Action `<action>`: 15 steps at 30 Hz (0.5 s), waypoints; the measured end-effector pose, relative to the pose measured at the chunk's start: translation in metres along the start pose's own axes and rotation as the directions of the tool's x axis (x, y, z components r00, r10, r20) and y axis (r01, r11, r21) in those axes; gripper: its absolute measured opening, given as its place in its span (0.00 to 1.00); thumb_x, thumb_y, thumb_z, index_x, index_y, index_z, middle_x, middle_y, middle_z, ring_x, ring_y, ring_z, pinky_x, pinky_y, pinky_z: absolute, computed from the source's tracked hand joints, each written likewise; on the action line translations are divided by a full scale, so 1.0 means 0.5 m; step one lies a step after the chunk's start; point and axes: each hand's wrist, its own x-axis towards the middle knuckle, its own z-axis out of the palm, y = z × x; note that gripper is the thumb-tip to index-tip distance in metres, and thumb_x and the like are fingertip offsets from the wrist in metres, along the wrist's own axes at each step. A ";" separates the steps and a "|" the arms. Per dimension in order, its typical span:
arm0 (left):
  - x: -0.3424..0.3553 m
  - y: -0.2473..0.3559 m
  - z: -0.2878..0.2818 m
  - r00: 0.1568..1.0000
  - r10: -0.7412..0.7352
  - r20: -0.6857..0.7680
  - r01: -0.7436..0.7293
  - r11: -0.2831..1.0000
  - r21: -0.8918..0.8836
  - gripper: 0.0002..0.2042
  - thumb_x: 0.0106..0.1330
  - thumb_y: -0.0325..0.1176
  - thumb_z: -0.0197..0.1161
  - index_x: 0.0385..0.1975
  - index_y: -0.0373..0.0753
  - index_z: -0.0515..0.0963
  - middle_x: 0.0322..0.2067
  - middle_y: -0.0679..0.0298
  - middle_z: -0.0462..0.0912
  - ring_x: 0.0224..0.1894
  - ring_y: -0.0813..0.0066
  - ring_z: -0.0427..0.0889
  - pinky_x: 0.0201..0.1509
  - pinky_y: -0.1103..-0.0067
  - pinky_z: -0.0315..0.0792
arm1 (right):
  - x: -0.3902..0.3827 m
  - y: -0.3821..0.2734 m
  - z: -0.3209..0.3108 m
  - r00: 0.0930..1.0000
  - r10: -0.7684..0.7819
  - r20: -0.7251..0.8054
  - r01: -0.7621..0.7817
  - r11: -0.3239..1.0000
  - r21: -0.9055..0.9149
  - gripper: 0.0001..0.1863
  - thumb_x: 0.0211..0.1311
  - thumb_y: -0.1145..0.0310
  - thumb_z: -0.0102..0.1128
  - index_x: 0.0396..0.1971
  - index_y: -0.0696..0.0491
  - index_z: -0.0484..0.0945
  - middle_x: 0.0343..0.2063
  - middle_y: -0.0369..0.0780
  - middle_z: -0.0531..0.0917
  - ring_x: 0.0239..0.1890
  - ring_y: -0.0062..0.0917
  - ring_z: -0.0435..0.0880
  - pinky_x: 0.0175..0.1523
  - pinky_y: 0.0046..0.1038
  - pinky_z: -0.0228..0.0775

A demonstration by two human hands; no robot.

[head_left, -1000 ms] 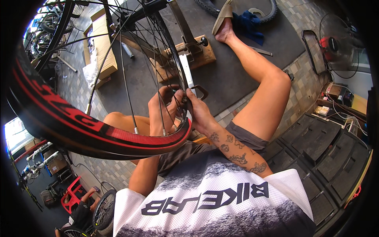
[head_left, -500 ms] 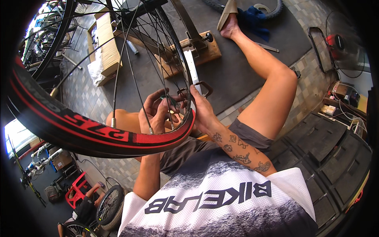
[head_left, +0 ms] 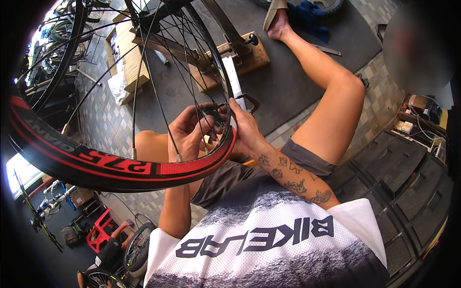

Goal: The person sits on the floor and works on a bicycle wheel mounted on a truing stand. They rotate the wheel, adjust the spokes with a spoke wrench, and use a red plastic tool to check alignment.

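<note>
A bicycle wheel with a black and red rim (head_left: 192,178) and dark spokes fills the upper left, held upright in a truing stand (head_left: 230,29). Reaching between the spokes, my left hand (head_left: 188,132) is closed around a small dark-green spoke wrench (head_left: 211,113), close to the rim's inner side; the fingers partly cover the wrench. On the outer side of the rim, my right hand (head_left: 247,129) grips the rim, its thumb up along the edge and its other fingers mostly hidden. A curved metal arm of the stand (head_left: 253,103) sits just beyond the thumb.
The stand rests on a wooden block (head_left: 259,56) over a dark mat (head_left: 302,67). An open cardboard box (head_left: 134,62) lies left of it. Black drawers (head_left: 384,173) stand at right. At lower left a person (head_left: 111,252) is by a red chair (head_left: 99,230) and another wheel (head_left: 139,249).
The wheel has turned slightly, its lower spokes and rim markings shifting left. My left fingers and the spoke wrench have changed angle a little; my right hand stays at the rim.
</note>
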 end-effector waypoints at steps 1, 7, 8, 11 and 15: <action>-0.001 0.007 0.002 1.000 0.000 0.005 -0.001 1.000 0.022 0.17 0.72 0.30 0.69 0.55 0.26 0.80 0.41 0.54 0.90 0.34 0.78 0.85 0.35 0.81 0.79 | 0.004 0.004 -0.004 1.000 0.003 -0.031 -0.003 1.000 -0.006 0.27 0.81 0.43 0.49 0.47 0.56 0.75 0.29 0.36 0.82 0.25 0.20 0.83 0.31 0.25 0.80; 0.015 0.047 0.010 0.997 -0.068 0.048 0.057 0.980 0.193 0.18 0.71 0.30 0.72 0.54 0.25 0.79 0.37 0.56 0.90 0.29 0.78 0.85 0.30 0.82 0.76 | 0.018 0.018 -0.008 0.999 -0.039 -0.009 0.040 0.997 0.061 0.26 0.81 0.45 0.49 0.50 0.57 0.77 0.35 0.41 0.83 0.31 0.28 0.84 0.36 0.33 0.84; 0.020 0.054 0.007 0.991 -0.108 0.079 0.088 0.972 0.219 0.18 0.71 0.31 0.71 0.54 0.26 0.79 0.38 0.56 0.91 0.30 0.79 0.85 0.33 0.82 0.78 | 0.016 0.017 -0.005 1.000 -0.028 -0.001 0.027 0.995 0.096 0.25 0.81 0.46 0.49 0.50 0.57 0.77 0.37 0.41 0.83 0.31 0.29 0.84 0.36 0.33 0.84; 0.034 0.069 -0.002 0.968 -0.201 0.150 0.155 0.949 0.275 0.18 0.72 0.32 0.70 0.55 0.28 0.79 0.41 0.56 0.91 0.33 0.79 0.86 0.38 0.82 0.80 | 0.008 0.012 0.007 0.999 -0.004 -0.048 0.011 0.989 0.145 0.24 0.81 0.47 0.50 0.51 0.55 0.77 0.41 0.43 0.81 0.33 0.30 0.85 0.34 0.35 0.84; 0.033 0.064 -0.001 0.960 -0.218 0.173 0.168 0.950 0.263 0.18 0.73 0.33 0.69 0.55 0.28 0.78 0.42 0.55 0.91 0.34 0.79 0.86 0.37 0.83 0.79 | 0.006 0.010 0.022 0.994 -0.031 -0.105 0.047 0.988 0.149 0.23 0.80 0.47 0.51 0.50 0.55 0.75 0.39 0.42 0.80 0.31 0.29 0.84 0.31 0.33 0.82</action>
